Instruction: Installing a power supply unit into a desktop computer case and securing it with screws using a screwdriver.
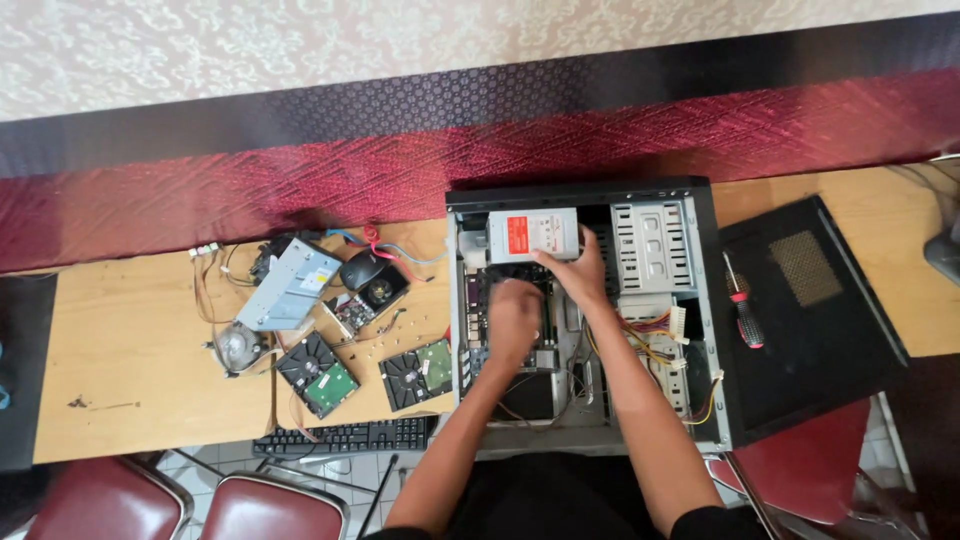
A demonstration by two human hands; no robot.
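Nearest to the person, a keyboard (345, 436) lies half over the table (130, 360) edge on the left; it could slide off if an elbow pushes it. In the middle, the open case (580, 310) lies on its side, and both arms reach into it. The left hand (513, 322) is over the board (500, 330), fingers curled downward, but I cannot tell if they grip anything, because the hand is blurred. A little farther, the right hand (578, 270) rests with spread fingers on the near edge of the power supply (533, 235), which sits in the far left corner of the case. I judge that if this box is pulled or tilted carelessly, its loose wires (650, 345) at the right may catch on the metal frame, or the box may drop on the board. On the left table, two drives (365, 375) lie with bare circuit side up, near a fan (238, 347); small screws beside them can roll away. A screwdriver (743, 315) lies on the side panel (810, 310) at the right.
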